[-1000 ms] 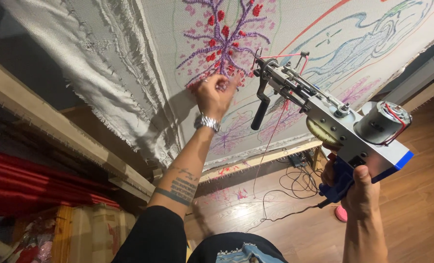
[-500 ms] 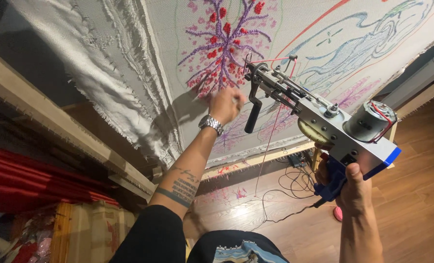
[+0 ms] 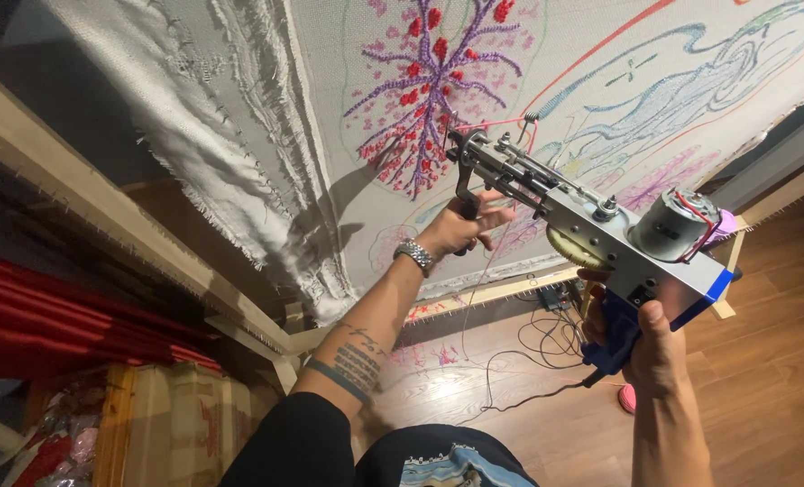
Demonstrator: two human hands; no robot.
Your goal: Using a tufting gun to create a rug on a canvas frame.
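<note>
I hold a metal tufting gun (image 3: 591,234) with both hands, its needle end pointing at a white cloth (image 3: 348,99) stretched on a wooden frame (image 3: 104,216). My left hand (image 3: 460,230) is closed around the gun's black front handle. My right hand (image 3: 654,347) grips the blue rear handle below the grey motor. Pink yarn runs through the gun's guide. The cloth carries a purple branching pattern with red tufts (image 3: 429,72), just above and left of the gun's tip, and blue line drawings to the right.
Black cables (image 3: 546,352) lie on the wooden floor below the frame. A pink object (image 3: 627,397) sits on the floor behind my right wrist. Red fabric (image 3: 50,316) and a box with bags are at the lower left.
My left hand left the cloth and took the gun's black front handle. The gun shifted down and left, its tip now below the purple pattern.
</note>
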